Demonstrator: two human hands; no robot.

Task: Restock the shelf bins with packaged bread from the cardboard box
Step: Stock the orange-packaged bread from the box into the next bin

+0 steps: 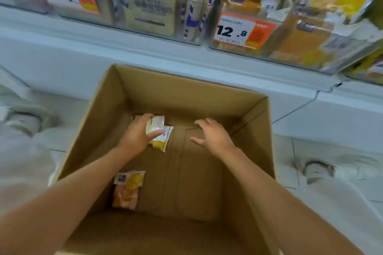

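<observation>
The left hand (138, 135) covers part of the bread packet (158, 130) it holds. The cardboard box (259, 122) is cut off at 6 o'clock. At 12 o'clock, the shelf bins (145, 6) are blurry and their small words cannot be read.

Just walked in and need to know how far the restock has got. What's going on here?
A person is reaching into a nearly empty cardboard box on the floor below the shelf bins. The left hand grips a small packaged bread near the far side of the box floor. The right hand hovers open and empty beside it. One more packet lies at the near left of the box. The bins above look well stocked.
</observation>
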